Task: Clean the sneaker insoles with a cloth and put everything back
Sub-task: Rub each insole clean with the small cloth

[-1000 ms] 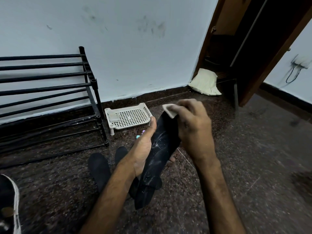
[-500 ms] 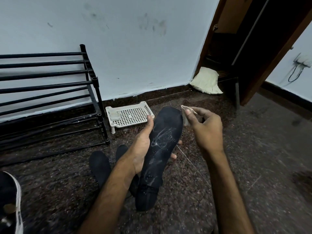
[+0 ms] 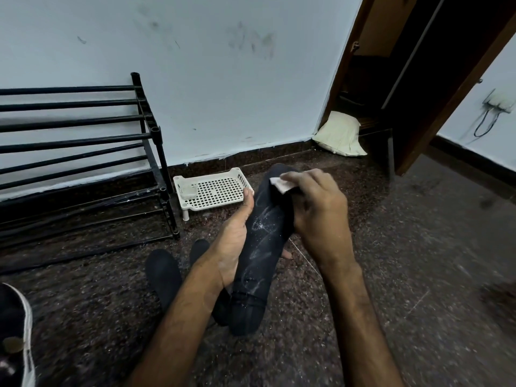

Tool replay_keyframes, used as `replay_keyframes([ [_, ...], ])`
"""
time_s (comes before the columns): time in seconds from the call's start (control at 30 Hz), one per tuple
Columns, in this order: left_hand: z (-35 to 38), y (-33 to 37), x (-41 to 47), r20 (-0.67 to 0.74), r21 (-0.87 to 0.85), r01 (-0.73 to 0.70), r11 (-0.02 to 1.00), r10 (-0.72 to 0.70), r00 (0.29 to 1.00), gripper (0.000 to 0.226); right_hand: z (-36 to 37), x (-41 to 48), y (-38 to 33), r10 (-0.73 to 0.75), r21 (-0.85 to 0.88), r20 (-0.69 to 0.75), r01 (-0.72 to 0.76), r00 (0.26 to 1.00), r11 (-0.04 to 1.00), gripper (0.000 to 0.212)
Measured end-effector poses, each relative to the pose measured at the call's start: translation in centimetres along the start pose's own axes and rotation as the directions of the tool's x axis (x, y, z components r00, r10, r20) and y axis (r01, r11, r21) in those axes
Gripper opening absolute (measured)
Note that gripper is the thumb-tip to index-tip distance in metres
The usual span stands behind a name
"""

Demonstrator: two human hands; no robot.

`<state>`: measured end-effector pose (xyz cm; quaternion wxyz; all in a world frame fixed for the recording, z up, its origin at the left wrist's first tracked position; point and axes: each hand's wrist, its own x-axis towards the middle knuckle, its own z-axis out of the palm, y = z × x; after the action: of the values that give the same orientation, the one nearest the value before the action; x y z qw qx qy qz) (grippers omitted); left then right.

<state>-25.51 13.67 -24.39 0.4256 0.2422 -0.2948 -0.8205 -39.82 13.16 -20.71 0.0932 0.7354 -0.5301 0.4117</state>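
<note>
A dark insole (image 3: pixel 259 247) streaked with white powder is held up over the floor. My left hand (image 3: pixel 233 236) grips it from beneath, thumb along its left edge and fingertips showing on the right. My right hand (image 3: pixel 315 208) holds a small white cloth (image 3: pixel 280 185) and presses it on the insole's upper end. Two more dark insoles (image 3: pixel 163 275) lie on the floor under my left forearm, one mostly hidden. A black sneaker with a white rim (image 3: pixel 14 336) shows at the bottom left edge.
A white perforated plastic tray (image 3: pixel 215 189) stands by the wall with a small clear object in it. A black metal shoe rack (image 3: pixel 83 152) fills the left. A pale pillow (image 3: pixel 340 134) lies by the wooden door frame (image 3: pixel 446 88). The floor is dark speckled stone.
My right hand came off the insole's toe end to the right with the cloth, then returned and now presses the cloth on that end again. The left hand kept holding the insole.
</note>
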Motion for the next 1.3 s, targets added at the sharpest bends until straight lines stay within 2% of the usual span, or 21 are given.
replay_keyframes([
  [0.03, -0.1, 0.1, 0.0, -0.036, 0.013, -0.019, 1.0, 0.02, 0.999, 0.074, 0.1, -0.1, 0.1, -0.015, 0.005, 0.095, 0.015, 0.995, 1.0, 0.025],
  [0.1, 0.0, 0.4, -0.1, -0.12, 0.067, -0.069, 0.995, 0.077, 0.99, 0.068, 0.0, -0.1, 0.4, 0.038, 0.038, 0.233, -0.048, 0.972, 0.998, 0.022],
  [0.2, 0.3, 0.4, -0.4, -0.188, 0.057, -0.115, 0.992, 0.124, 0.974, 0.063, -0.6, 0.0, 1.0, 0.12, 0.025, 0.397, -0.142, 0.91, 0.99, 0.021],
  [0.23, 0.3, 0.3, -0.4, -0.192, 0.036, -0.103, 0.994, 0.108, 0.975, 0.065, -0.7, 0.1, 1.1, 0.128, 0.013, 0.409, -0.146, 0.904, 0.989, 0.021],
  [0.4, 0.9, 0.3, -0.3, -0.115, 0.035, -0.049, 0.998, 0.052, 0.992, 0.069, -0.6, 0.0, 0.4, 0.159, -0.011, 0.116, -0.158, 0.981, 0.987, 0.018],
  [0.43, 0.7, 0.2, -0.3, -0.12, 0.046, -0.058, 0.997, 0.063, 0.991, 0.068, -0.7, 0.0, 0.4, 0.165, -0.006, 0.129, -0.166, 0.978, 0.986, 0.016],
  [0.53, 0.5, 0.0, -0.1, -0.176, 0.111, -0.085, 0.99, 0.104, 0.979, 0.065, -1.1, 0.4, 0.5, 0.196, 0.016, 0.373, -0.218, 0.907, 0.976, 0.016],
  [0.57, 0.6, -0.1, -0.1, -0.19, 0.121, -0.095, 0.988, 0.117, 0.975, 0.065, -1.2, 0.4, 0.5, 0.21, 0.022, 0.385, -0.237, 0.899, 0.971, 0.017],
  [0.7, 1.5, -0.6, 0.0, -0.161, 0.172, -0.106, 0.979, 0.134, 0.978, 0.06, -0.9, 0.3, 0.1, 0.292, 0.051, 0.06, -0.295, 0.954, 0.954, 0.015],
  [0.73, 1.5, -0.6, 0.1, -0.16, 0.175, -0.105, 0.979, 0.134, 0.978, 0.06, -0.8, 0.3, -0.1, 0.288, 0.067, 0.057, -0.292, 0.956, 0.954, 0.015],
  [0.87, 1.0, -0.7, 0.1, -0.158, 0.158, -0.095, 0.983, 0.12, 0.98, 0.06, -0.9, 0.3, -0.6, 0.224, 0.174, 0.291, -0.282, 0.93, 0.943, 0.015],
  [0.9, 1.0, -0.8, 0.0, -0.163, 0.153, -0.082, 0.985, 0.107, 0.981, 0.062, -0.9, 0.2, -0.4, 0.25, 0.151, 0.276, -0.299, 0.928, 0.942, 0.015],
  [0.97, 1.2, -0.9, -0.1, -0.16, 0.17, -0.06, 0.984, 0.088, 0.983, 0.064, -1.0, 0.2, 0.1, 0.333, 0.08, 0.152, -0.347, 0.931, 0.934, 0.013],
  [1.03, 1.5, -1.0, -0.1, -0.143, 0.187, -0.051, 0.981, 0.079, 0.986, 0.065, -0.9, 0.4, 0.2, 0.336, 0.053, 0.058, -0.339, 0.94, 0.939, 0.012],
  [1.07, 1.5, -0.9, -0.2, -0.139, 0.184, -0.043, 0.982, 0.07, 0.988, 0.065, -0.9, 0.5, 0.0, 0.308, 0.08, 0.077, -0.313, 0.948, 0.946, 0.012],
  [1.13, 1.4, -0.8, -0.3, -0.133, 0.16, -0.037, 0.986, 0.059, 0.989, 0.066, -0.9, 0.7, -1.0, 0.203, 0.169, 0.23, -0.245, 0.952, 0.955, 0.014],
  [1.2, 1.0, -0.7, -0.1, -0.147, 0.133, -0.053, 0.99, 0.073, 0.987, 0.069, -1.2, 0.6, -1.2, 0.124, 0.199, 0.396, -0.217, 0.91, 0.956, 0.015],
  [1.27, 0.6, -0.7, -0.1, -0.169, 0.149, -0.054, 0.987, 0.079, 0.982, 0.076, -1.6, 0.6, -0.7, 0.145, 0.158, 0.475, -0.247, 0.868, 0.956, 0.015],
  [1.3, 0.6, -0.6, -0.1, -0.171, 0.168, -0.048, 0.985, 0.077, 0.982, 0.079, -1.7, 0.6, -0.3, 0.177, 0.115, 0.444, -0.252, 0.878, 0.961, 0.016],
])
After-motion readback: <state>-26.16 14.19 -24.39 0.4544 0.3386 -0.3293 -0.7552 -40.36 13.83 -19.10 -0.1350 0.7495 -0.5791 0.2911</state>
